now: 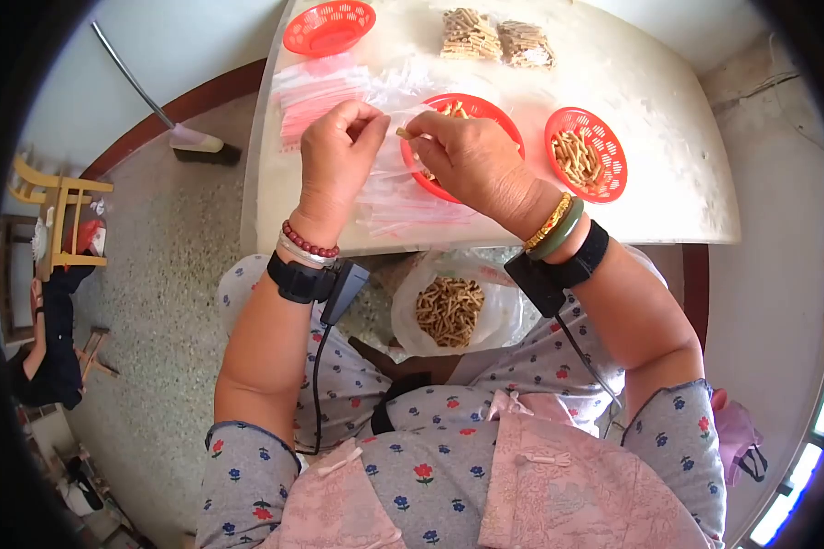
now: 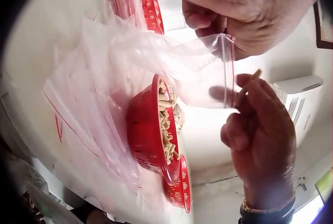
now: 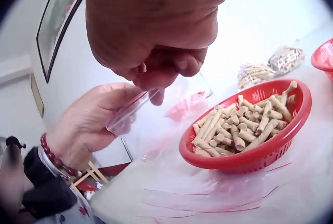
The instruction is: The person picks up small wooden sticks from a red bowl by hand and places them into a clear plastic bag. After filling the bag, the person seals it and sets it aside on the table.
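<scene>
Over the table's near edge, my left hand (image 1: 371, 123) pinches the top edge of a small clear zip bag (image 2: 192, 70) with a red seal line. The bag hangs open over a stack of loose bags. My right hand (image 1: 418, 139) pinches a tan biscuit stick (image 2: 251, 80) right at the bag's mouth. Just beneath and behind the hands stands a red mesh basket (image 3: 270, 154) piled with the same sticks. In the right wrist view my left hand (image 3: 112, 115) holds the bag's edge (image 3: 130, 110) under my right hand's knuckles (image 3: 156, 73).
A second red basket (image 1: 613, 174) of sticks sits to the right and an empty one (image 1: 330, 26) at the far left. Two filled bags (image 1: 496, 38) lie at the back. Empty zip bags (image 1: 316, 91) are spread on the white table (image 1: 668, 183). A plastic bag of sticks (image 1: 449, 311) rests on my lap.
</scene>
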`<control>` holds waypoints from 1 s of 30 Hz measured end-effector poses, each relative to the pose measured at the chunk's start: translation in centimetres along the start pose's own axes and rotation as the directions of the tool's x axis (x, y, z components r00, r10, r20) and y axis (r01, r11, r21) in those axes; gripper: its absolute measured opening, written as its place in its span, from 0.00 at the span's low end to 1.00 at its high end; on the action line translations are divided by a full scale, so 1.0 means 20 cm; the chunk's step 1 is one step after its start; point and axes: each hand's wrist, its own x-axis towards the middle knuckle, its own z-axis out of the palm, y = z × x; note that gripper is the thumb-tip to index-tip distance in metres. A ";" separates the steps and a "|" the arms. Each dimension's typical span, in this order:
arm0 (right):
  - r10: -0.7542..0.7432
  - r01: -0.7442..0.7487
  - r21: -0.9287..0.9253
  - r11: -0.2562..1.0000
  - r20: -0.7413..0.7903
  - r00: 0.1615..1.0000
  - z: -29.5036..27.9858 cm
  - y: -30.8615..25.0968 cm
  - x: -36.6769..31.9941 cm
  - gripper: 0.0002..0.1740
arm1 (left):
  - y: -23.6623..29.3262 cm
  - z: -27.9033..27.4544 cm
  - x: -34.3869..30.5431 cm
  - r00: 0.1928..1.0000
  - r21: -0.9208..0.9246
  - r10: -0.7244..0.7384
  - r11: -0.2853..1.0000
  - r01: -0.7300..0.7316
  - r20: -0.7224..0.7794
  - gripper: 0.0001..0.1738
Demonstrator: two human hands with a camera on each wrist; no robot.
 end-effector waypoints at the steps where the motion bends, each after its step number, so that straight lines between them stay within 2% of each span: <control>1: 0.001 -0.001 0.000 1.000 0.002 1.000 0.01 0.02 -0.01 0.11 | 0.00 0.00 0.00 1.000 -0.001 -0.002 1.000 0.002 0.001 0.07; 3: -0.018 0.019 -0.092 0.996 0.010 1.000 0.01 0.03 0.00 0.11 | 0.01 -0.01 0.00 0.997 -0.010 0.053 0.999 -0.053 -0.062 0.06; 6: -0.053 0.053 -0.085 0.995 0.001 0.999 0.00 0.03 0.01 0.12 | 0.02 0.00 0.00 0.993 -0.047 0.075 0.996 -0.079 -0.086 0.06; 9: -0.048 0.053 -0.144 0.988 0.042 0.998 -0.01 0.01 0.03 0.13 | 0.04 -0.01 0.00 0.992 -0.031 0.083 0.996 -0.086 -0.099 0.05; 13: -0.075 0.074 -0.154 0.985 0.003 0.997 0.04 0.03 0.07 0.14 | 0.04 -0.03 0.00 0.994 -0.069 0.033 0.997 -0.041 -0.105 0.05; 15: -0.077 0.076 -0.040 0.996 -0.036 0.996 0.04 0.02 0.09 0.14 | 0.04 -0.03 0.00 0.992 -0.039 0.036 0.998 -0.041 -0.122 0.04; 19: -0.099 0.100 0.019 0.995 -0.044 0.994 0.00 0.01 0.09 0.12 | 0.00 -0.05 0.03 0.985 -0.044 0.053 0.997 -0.061 -0.162 0.03; 21: -0.174 0.167 0.069 0.984 0.109 0.979 -0.02 0.02 0.09 0.10 | -0.01 -0.08 0.03 0.958 -0.082 0.114 0.987 -0.140 -0.264 0.06; 22: -0.173 0.166 0.069 0.984 0.110 0.979 -0.02 0.03 0.08 0.10 | -0.01 -0.09 0.04 0.958 -0.082 0.112 0.987 -0.138 -0.263 0.06; 24: -0.339 0.330 0.092 0.939 0.113 0.934 -0.02 0.04 0.08 0.10 | -0.03 -0.11 0.05 0.967 0.012 0.115 0.993 -0.115 -0.230 0.07; 25: -0.338 0.328 0.093 0.940 0.114 0.934 -0.02 0.04 0.07 0.10 | -0.03 -0.10 0.04 0.967 0.012 0.113 0.993 -0.114 -0.228 0.07; 27: -0.106 0.121 0.245 0.962 -0.072 0.992 -0.05 0.02 0.08 0.12 | -0.03 -0.07 0.04 0.965 0.047 0.131 0.991 -0.123 -0.229 0.08; 28: -0.105 0.119 0.245 0.962 -0.070 0.992 -0.07 0.03 0.08 0.12 | -0.03 -0.06 0.04 0.965 0.045 0.128 0.992 -0.121 -0.228 0.08; 30: 0.069 -0.059 0.203 0.977 -0.040 0.997 -0.12 0.10 0.09 0.15 | -0.05 -0.05 0.03 0.978 0.056 0.132 0.991 -0.124 -0.164 0.07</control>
